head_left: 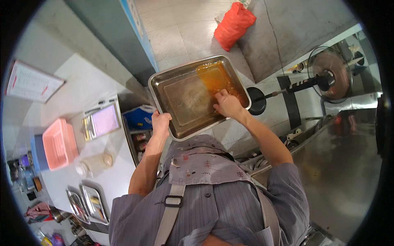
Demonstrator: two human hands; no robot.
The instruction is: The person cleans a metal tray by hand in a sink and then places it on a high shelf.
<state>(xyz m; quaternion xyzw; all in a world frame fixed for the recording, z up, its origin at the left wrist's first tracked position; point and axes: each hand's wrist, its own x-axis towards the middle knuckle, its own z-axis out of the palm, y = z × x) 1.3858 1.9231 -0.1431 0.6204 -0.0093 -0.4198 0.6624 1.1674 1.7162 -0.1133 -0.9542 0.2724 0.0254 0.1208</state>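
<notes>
A rectangular stainless steel tray is held out before my apron, above the floor. Orange-brown liquid pools along its right side, while the left part shows bare, scuffed metal. My left hand grips the near left corner, thumb over the rim. Reaching across the near right rim, my right hand has its fingers bent down at the edge of the liquid. Its fingertips are partly hidden, and whether they pinch anything is unclear.
At left, a white table bears pink plastic baskets, a clipboard, a clear jar and small metal trays. A pedestal fan and a steel counter stand right. A red bag lies ahead.
</notes>
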